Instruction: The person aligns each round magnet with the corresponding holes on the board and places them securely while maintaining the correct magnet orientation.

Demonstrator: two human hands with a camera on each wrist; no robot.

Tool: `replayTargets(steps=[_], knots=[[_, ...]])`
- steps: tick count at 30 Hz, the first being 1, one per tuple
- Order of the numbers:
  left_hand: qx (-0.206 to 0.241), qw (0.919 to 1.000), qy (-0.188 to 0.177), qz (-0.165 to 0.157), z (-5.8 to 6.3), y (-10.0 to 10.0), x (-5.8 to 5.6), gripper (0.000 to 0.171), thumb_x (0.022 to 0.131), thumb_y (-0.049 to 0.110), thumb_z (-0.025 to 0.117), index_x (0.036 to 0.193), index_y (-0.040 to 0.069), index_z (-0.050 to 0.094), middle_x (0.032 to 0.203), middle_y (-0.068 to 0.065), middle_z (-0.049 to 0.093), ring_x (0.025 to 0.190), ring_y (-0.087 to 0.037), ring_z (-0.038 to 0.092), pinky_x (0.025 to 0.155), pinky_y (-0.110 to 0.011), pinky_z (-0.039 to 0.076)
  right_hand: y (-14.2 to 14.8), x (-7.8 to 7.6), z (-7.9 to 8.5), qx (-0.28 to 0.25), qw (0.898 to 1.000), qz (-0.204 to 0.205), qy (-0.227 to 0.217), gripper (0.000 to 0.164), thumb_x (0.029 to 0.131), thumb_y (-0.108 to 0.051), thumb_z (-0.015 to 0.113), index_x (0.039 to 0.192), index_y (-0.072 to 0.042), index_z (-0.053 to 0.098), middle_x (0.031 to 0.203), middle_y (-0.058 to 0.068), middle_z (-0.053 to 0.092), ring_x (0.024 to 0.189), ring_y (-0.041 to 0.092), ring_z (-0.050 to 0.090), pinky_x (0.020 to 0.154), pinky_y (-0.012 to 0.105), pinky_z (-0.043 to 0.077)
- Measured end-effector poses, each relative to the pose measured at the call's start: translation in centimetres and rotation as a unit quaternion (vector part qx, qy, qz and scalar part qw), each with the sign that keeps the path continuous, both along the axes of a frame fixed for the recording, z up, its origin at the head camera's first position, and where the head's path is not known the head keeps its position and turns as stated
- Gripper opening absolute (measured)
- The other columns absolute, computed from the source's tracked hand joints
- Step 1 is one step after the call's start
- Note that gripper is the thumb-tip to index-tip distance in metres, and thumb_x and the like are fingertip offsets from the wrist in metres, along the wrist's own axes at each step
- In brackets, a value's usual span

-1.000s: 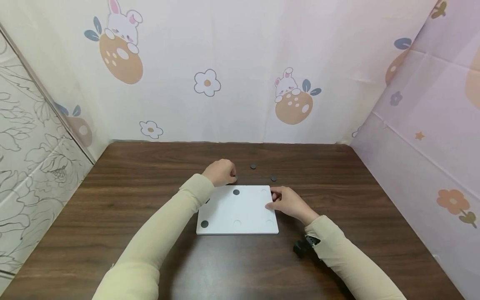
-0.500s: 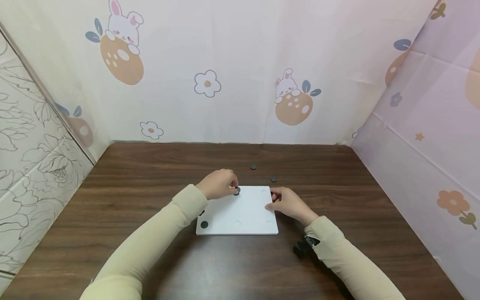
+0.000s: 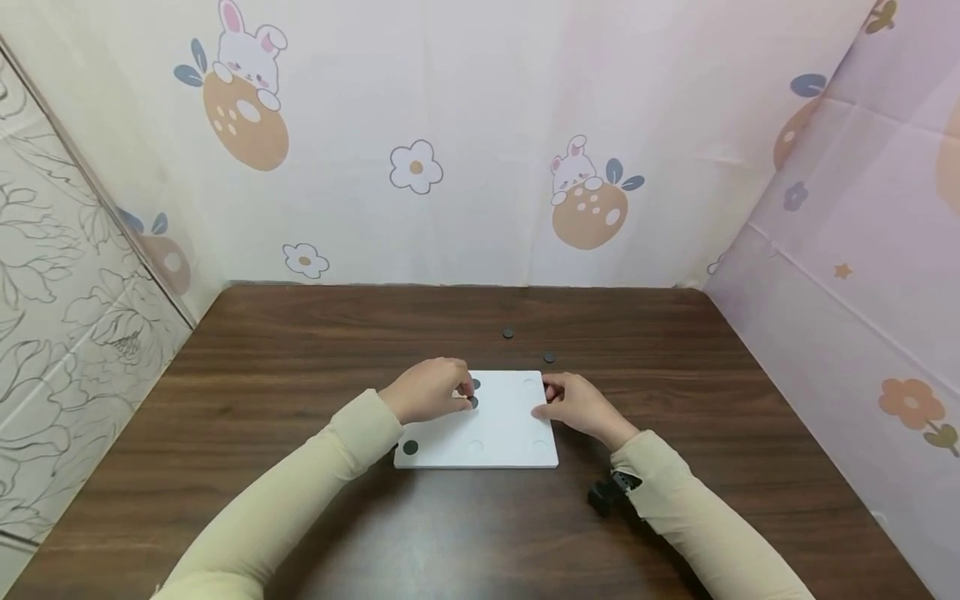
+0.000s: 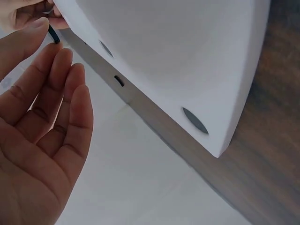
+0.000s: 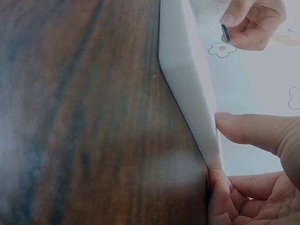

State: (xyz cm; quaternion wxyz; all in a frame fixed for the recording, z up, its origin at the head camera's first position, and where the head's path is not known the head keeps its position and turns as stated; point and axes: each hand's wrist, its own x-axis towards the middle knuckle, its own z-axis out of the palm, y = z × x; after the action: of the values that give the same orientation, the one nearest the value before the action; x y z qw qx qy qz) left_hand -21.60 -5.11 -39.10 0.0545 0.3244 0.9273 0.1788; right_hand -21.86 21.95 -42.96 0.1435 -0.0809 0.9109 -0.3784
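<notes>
“One thin dark disc, up at the fingertips of the left hand! Whereabouts exactly?”

“Three o'clock from the palm, over the white board, just toward twelve from its middle. Apart from the surface in the right wrist view.”

“And the pinch?”

“Thumb and forefinger parted by the disc's own width, pressing opposite sides of the rim, apparently. Other fingers gently bent, holding nothing.”

“Handling?”

“Featherlight and stiff, by the look; hardly fragile, perhaps slippery. Best taken just like that, by the rim, flat faces free.”

“And over at three o'clock on the board?”

“Right hand gripping the edge, thumb on top, fingers against the side. Rigid, probably, and light enough to skid; worth steadying right there.”
</notes>
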Motion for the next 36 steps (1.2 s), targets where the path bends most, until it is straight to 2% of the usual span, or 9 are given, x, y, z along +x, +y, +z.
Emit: replayTargets(steps=[9, 17, 22, 25, 36], knots=[[0.013, 0.9992, 0.011, -0.036, 0.1, 0.1, 1.0, 0.01, 0.085, 0.018, 0.077, 0.093, 0.013, 0.077, 0.09, 0.003, 0.068, 0.087, -0.014, 0.066, 0.079, -0.026, 0.053, 0.0, -0.1, 0.1, -0.002, 1.0, 0.001, -0.002, 0.057, 0.084, -0.017, 0.077, 0.133, 0.003, 0.054, 0.091, 0.008, 0.051, 0.071, 0.017, 0.046, 0.059, 0.028, 0.039], [0.008, 0.9984, 0.018, -0.053, -0.3, 0.1, 2.1, 0.009, 0.084, 0.018, 0.077, 0.092, 0.014, 0.078, 0.092, 0.004, 0.071, 0.089, -0.013, 0.067, 0.08, -0.026, 0.053, 0.0, -0.2, 0.3, 0.004, 1.0, 0.002, -0.002, 0.057, 0.083, -0.016, 0.077, 0.132, 0.003, 0.054, 0.09, 0.008, 0.051, 0.07, 0.017, 0.046, 0.059, 0.028, 0.038], [0.003, 0.9957, 0.045, -0.081, -0.6, 0.2, 2.6, 0.006, 0.083, 0.017, 0.078, 0.088, 0.013, 0.077, 0.085, 0.005, 0.069, 0.083, -0.012, 0.065, 0.078, -0.024, 0.052, -0.1, -0.2, 0.4, 0.007, 1.0, 0.002, 0.001, 0.054, 0.083, -0.016, 0.076, 0.129, 0.002, 0.055, 0.09, 0.008, 0.051, 0.071, 0.017, 0.046, 0.06, 0.028, 0.038], [-0.006, 0.9947, 0.058, -0.085, -0.8, 0.3, 2.8, 0.005, 0.082, 0.018, 0.079, 0.086, 0.015, 0.077, 0.082, 0.007, 0.068, 0.08, -0.01, 0.063, 0.077, -0.024, 0.051, -0.2, -0.2, 0.4, 0.009, 1.0, 0.002, 0.004, 0.051, 0.083, -0.016, 0.076, 0.127, 0.002, 0.057, 0.089, 0.007, 0.051, 0.071, 0.017, 0.046, 0.06, 0.028, 0.038], [-0.025, 0.9926, 0.063, -0.101, -1.0, 0.4, 3.5, 0.004, 0.081, 0.02, 0.079, 0.083, 0.018, 0.078, 0.082, 0.008, 0.066, 0.079, -0.009, 0.061, 0.074, -0.022, 0.05, -0.3, -0.2, 0.2, 0.008, 1.0, 0.003, 0.007, 0.05, 0.082, -0.015, 0.077, 0.126, 0.0, 0.059, 0.087, 0.006, 0.052, 0.069, 0.015, 0.046, 0.059, 0.026, 0.038]])
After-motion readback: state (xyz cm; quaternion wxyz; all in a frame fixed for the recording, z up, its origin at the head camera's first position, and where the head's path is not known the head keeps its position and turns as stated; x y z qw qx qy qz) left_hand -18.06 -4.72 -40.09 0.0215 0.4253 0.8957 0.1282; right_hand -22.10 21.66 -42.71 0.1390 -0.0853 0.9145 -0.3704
